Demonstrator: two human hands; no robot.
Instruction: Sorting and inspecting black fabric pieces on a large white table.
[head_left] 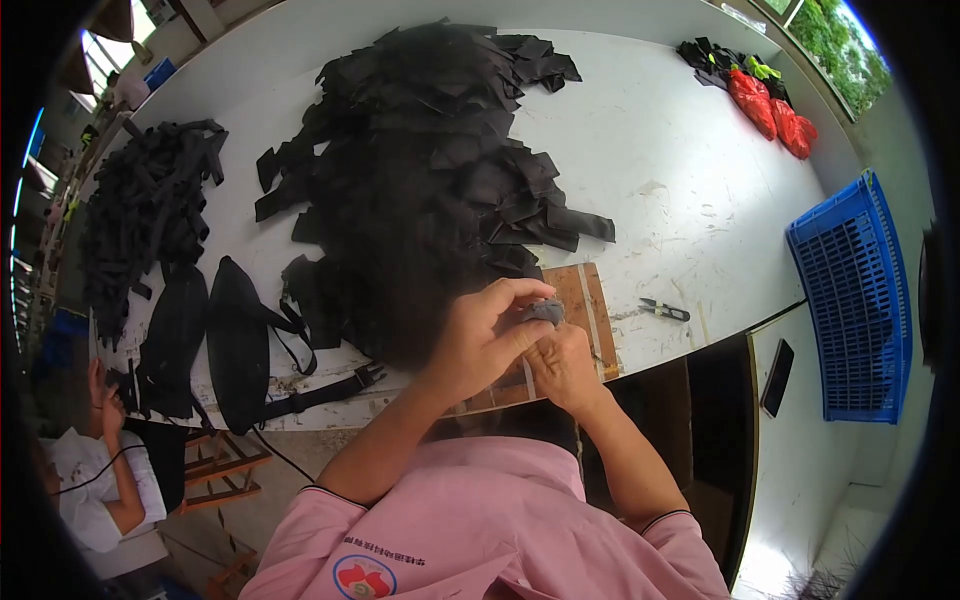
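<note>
My left hand (478, 335) and my right hand (567, 367) meet at the table's front edge. Between the fingers of both is a small dark grey piece of fabric (545, 311), folded or bunched; its full shape is hidden. Beneath the hands lies a wooden board (590, 300) with pale strips across it. Just beyond, a large heap of black fabric pieces (410, 150) spreads over the white table (640, 130). Thread snips (665, 309) rest to the right of the board.
Black strips (150, 200) are heaped at the left, near two black pouches (238, 340) and a buckled strap (325, 393). Red plastic bags (770, 110) lie far right. A blue basket (855, 300) and a phone (777, 377) are at the right. Another person (90, 480) sits lower left.
</note>
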